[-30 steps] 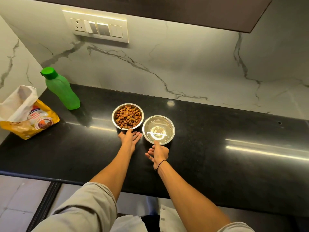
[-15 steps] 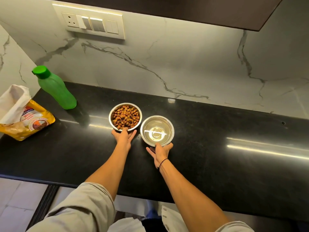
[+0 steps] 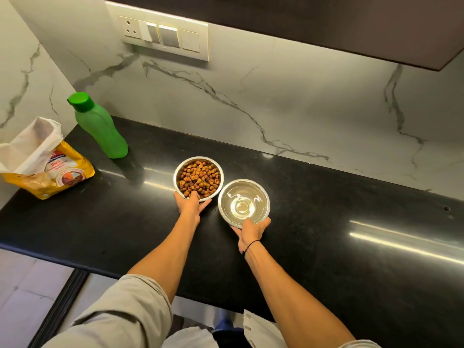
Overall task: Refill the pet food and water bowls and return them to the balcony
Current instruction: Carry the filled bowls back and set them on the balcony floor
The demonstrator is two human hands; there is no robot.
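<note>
Two steel bowls now sit gripped: left hand [image 3: 191, 204] clasps the kibble bowl [image 3: 198, 177], thumb over its rim; right hand [image 3: 249, 231] has closed on the water bowl [image 3: 243, 202], seemingly tilted. Green bottle [image 3: 99, 126] stands far left.

Black counter [image 3: 326, 247]: green bottle [image 3: 100, 126], yellow food bag [image 3: 47, 169], kibble bowl [image 3: 198, 177], water bowl [image 3: 243, 202].
</note>
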